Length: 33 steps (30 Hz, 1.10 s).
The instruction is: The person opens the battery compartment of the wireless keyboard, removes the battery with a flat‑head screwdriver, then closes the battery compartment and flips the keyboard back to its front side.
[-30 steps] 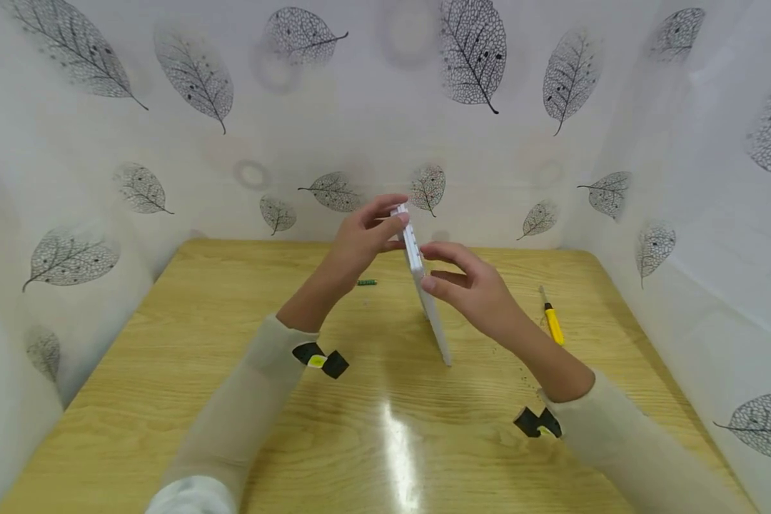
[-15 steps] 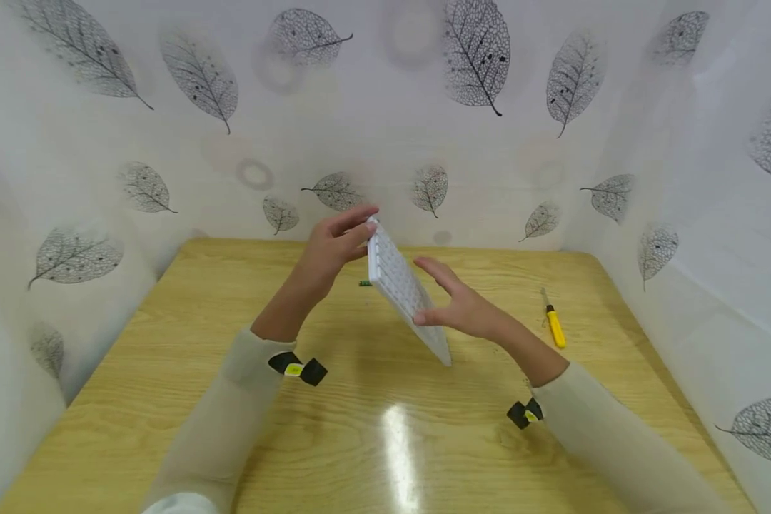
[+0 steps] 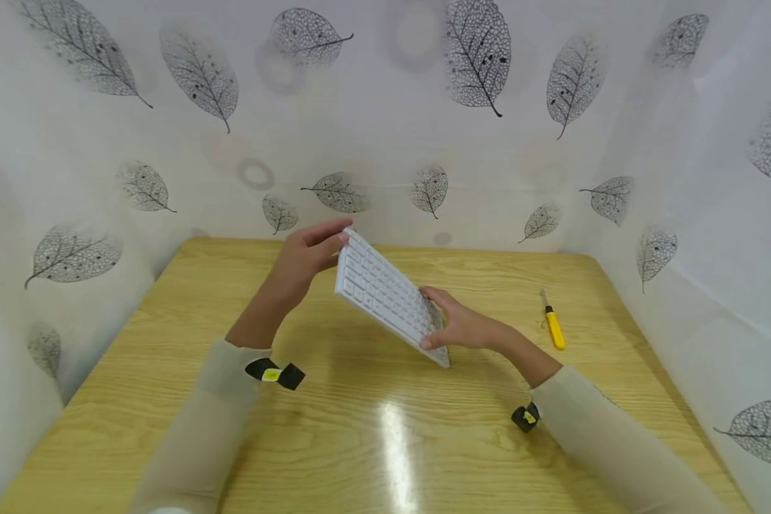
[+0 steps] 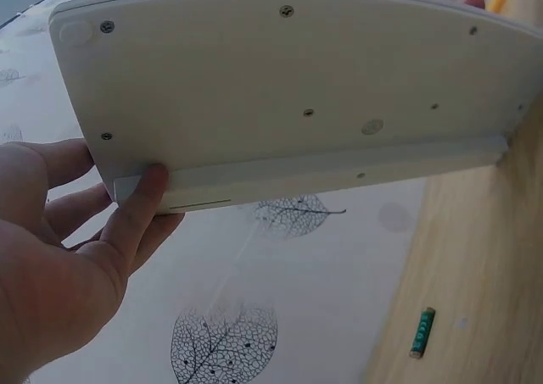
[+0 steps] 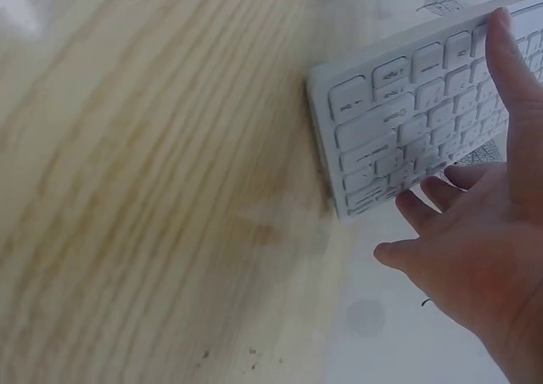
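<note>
A white keyboard (image 3: 385, 285) is held tilted above the wooden table, its lower right end resting on the surface and its keys facing me. My left hand (image 3: 298, 260) grips the raised left end, with the thumb on one face and fingers round the edge. In the left wrist view the underside of the keyboard (image 4: 254, 87) shows several small screws and a raised bar along one side. Near the lower end, my right hand (image 3: 465, 325) spans the width, thumb on the near edge and fingers at the far edge. The right wrist view shows that hand (image 5: 475, 240) there.
A screwdriver (image 3: 555, 328) with a yellow handle lies on the table (image 3: 308, 442) at the right. In the left wrist view a green battery (image 4: 422, 333) lies on the tabletop. Leaf-patterned white curtains (image 3: 385, 128) surround the table.
The keyboard has turned from nearly edge-on to showing its keys, its raised end swinging left and down with my left hand. My right hand has moved down to the lower end.
</note>
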Each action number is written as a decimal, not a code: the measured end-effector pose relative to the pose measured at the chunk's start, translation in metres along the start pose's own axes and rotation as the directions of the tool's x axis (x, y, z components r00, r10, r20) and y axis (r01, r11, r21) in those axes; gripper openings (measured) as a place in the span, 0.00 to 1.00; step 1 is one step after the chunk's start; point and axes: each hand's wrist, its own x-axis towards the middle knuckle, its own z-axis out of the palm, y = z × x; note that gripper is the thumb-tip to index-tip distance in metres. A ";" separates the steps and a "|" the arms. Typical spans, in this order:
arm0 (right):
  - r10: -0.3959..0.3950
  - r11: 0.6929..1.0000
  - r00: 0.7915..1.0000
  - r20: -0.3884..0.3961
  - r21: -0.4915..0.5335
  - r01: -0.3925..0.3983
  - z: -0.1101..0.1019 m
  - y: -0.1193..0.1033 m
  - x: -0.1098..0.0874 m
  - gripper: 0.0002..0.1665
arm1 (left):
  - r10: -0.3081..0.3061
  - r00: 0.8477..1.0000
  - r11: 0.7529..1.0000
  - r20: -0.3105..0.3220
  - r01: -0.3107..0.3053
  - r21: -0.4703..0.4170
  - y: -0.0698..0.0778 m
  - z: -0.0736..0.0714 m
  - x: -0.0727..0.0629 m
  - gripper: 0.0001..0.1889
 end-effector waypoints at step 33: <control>0.109 0.880 0.991 -0.080 -0.455 -0.134 0.009 0.011 -0.002 0.76 | -0.315 0.949 0.948 -0.006 0.315 0.036 -0.102 -0.052 -0.022 0.24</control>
